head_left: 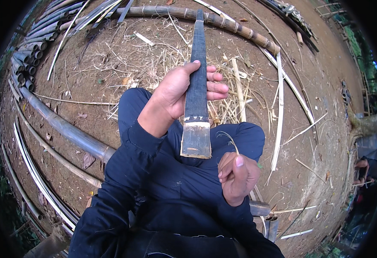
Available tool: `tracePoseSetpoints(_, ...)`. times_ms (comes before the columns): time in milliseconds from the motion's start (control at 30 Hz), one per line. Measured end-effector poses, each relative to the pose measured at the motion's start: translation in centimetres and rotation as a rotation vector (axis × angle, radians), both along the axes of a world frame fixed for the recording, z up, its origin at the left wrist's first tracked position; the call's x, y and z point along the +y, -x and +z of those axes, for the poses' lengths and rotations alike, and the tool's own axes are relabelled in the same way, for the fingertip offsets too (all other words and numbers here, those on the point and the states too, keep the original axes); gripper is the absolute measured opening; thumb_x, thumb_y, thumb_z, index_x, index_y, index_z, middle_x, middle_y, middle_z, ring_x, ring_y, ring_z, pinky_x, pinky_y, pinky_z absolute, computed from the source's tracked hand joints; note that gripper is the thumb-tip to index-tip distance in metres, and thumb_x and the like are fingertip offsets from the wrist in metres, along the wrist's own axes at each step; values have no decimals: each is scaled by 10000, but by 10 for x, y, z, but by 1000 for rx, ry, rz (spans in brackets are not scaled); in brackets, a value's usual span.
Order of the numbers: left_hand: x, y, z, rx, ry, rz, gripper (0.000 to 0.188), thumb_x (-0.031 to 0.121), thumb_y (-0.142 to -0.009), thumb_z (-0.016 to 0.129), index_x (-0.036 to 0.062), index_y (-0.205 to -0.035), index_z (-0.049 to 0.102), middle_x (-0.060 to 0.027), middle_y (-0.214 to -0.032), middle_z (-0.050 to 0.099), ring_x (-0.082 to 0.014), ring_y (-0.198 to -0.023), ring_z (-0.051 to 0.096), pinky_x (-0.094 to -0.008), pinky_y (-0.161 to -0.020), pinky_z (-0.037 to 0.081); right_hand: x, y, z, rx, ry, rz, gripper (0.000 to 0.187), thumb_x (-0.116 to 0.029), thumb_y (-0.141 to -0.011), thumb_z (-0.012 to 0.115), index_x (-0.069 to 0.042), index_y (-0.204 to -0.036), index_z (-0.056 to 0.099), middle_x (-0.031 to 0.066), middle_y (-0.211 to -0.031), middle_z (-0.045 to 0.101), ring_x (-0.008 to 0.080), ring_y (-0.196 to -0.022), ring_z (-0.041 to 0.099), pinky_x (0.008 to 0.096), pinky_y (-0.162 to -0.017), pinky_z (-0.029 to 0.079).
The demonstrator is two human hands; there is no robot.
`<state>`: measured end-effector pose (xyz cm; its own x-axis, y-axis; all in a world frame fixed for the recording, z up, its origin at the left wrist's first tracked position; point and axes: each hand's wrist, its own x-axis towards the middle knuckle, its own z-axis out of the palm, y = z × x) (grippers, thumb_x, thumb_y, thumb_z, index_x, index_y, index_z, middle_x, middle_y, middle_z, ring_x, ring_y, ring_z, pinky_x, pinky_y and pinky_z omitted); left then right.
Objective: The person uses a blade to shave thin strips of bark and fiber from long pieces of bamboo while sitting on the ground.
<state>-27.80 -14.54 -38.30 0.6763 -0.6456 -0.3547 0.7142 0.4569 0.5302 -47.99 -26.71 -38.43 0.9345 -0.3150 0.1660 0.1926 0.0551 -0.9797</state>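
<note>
My left hand (173, 88) holds a split bamboo slat (195, 94) from below, its thumb on the slat's left edge and its fingertips showing past the right edge. The slat has a dark outer skin and a pale node band near its wide end, which is closest to me; the far end tapers and points away. To the right of that wide end, apart from it, my right hand (238, 177) is closed in a pinch. A thin curled bamboo shaving (230, 138) sticks up from between its thumb and fingers. Anything else inside that fist is hidden.
A heap of bamboo shavings (154, 64) covers the dirt ahead of my crossed legs. Beyond it lies a long bamboo pole (235, 28); another pole (74, 127) lies at left. Stacked bamboo tubes (29, 56) stand far left. Pale strips (279, 116) lie right. A person (369, 170) is at far right.
</note>
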Motion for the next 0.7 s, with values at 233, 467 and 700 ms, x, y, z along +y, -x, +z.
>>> tracePoseSetpoints(233, -9, 5, -4, 114, -25, 11, 312, 257, -1093, 330, -6, -1182, 472, -14, -808, 488, -82, -489, 446, -253, -415, 400, -41, -10, -58, 361, 301, -367, 300, -180, -985, 669, 23, -768, 627, -4, -563, 533, 34, -499, 456, 216, -493, 377)
tracePoseSetpoints(467, -1, 8, -36, 94, -57, 20, 325, 274, -1098, 324, -7, -1171, 470, -8, -784, 458, -65, -462, 417, -251, -380, 405, -72, -10, -93, 371, 1187, -662, 302, -178, -926, 720, 75, -1082, 668, 203, -1113, 652, 362, -1165, 546, 477, -1020, 407)
tracePoseSetpoints(700, 11, 15, -51, 43, -117, -1, 426, 316, -1107, 302, -29, -1283, 478, -48, -869, 523, -61, -497, 455, -237, -420, 459, -117, 27, -108, 435, 887, -846, 415, -278, -1000, 633, 24, -726, 709, 147, -1010, 697, 287, -1008, 648, 390, -824, 496)
